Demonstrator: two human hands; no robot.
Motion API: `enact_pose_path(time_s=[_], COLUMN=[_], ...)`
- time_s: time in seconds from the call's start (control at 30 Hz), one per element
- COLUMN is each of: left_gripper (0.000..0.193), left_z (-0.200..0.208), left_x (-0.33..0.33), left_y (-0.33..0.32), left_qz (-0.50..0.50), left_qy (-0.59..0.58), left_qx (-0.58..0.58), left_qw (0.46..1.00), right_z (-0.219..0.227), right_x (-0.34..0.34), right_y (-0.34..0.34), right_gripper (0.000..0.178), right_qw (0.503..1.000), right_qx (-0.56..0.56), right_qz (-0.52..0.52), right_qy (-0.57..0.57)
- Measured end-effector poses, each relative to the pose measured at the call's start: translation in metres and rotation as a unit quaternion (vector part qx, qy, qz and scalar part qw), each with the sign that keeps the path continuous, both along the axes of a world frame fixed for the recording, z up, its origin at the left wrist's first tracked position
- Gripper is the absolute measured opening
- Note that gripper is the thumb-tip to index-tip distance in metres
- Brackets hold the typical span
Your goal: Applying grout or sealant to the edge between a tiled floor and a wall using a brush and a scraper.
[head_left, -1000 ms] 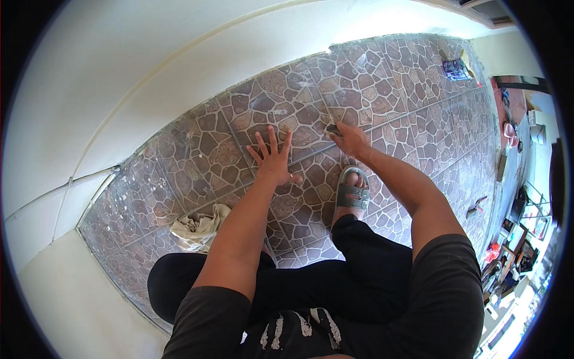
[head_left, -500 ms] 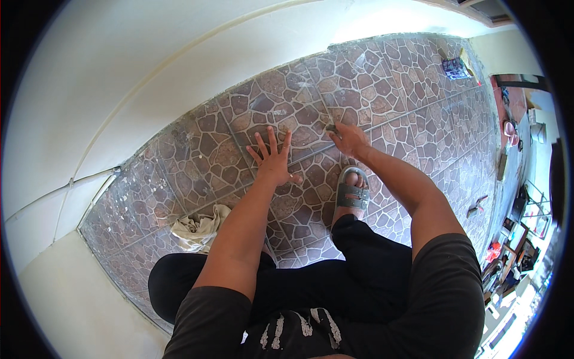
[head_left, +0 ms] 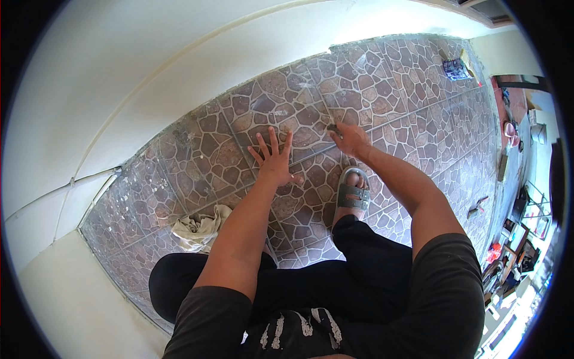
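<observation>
My left hand [head_left: 275, 163] lies flat on the brown stone-patterned floor tiles [head_left: 296, 221], fingers spread and holding nothing. To its right, my right hand [head_left: 351, 140] is closed round a small dark grey piece [head_left: 333, 128], pressed down at the tiles near a grout line. Only the tip of that piece sticks out past the fingers, so its kind cannot be made out. Pale smears mark the tiles just beyond both hands. A grey sandal [head_left: 353, 196] on my foot stands right below my right hand.
A crumpled beige cloth [head_left: 200, 229] lies left of my left forearm. White walls [head_left: 179, 78] border the floor at the far side and left. A blue printed packet [head_left: 457, 68] rests at the far right, a small tool [head_left: 478, 206] nearer. Clutter, including a red bag [head_left: 493, 252], fills the right edge.
My right hand and the piece in it have shifted very slightly along the tile. My left hand stays planted in the same spot.
</observation>
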State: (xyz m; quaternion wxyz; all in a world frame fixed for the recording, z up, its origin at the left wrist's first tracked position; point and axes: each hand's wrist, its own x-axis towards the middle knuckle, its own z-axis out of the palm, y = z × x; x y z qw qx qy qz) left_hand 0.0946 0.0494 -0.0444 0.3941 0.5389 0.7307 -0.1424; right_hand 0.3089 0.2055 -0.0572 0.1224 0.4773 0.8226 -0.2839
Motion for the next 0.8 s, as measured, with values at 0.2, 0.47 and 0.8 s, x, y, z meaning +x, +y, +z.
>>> enact_pose_path(time_s=[0.2,0.47,0.8], left_gripper=[0.15,0.156,0.16], left_z=[-0.004,-0.009,-0.003], left_x=[0.001,-0.009,-0.031], left_y=[-0.001,-0.007,-0.007], left_qz=[0.003,0.105,0.184], left_qy=[-0.002,0.0,0.0], left_qx=[0.01,0.063,-0.009], left_qw=[1.0,0.992,0.983], right_z=[-0.004,0.002,0.016], right_x=[0.004,-0.052,-0.132], right_y=[0.002,-0.001,-0.002], right_gripper=[0.04,0.041,0.036], right_qw=[1.0,0.997,0.99], right_qx=[-0.006,-0.012,-0.026], right_qz=[-0.012,0.042,0.127], right_qy=[-0.016,0.066,0.061])
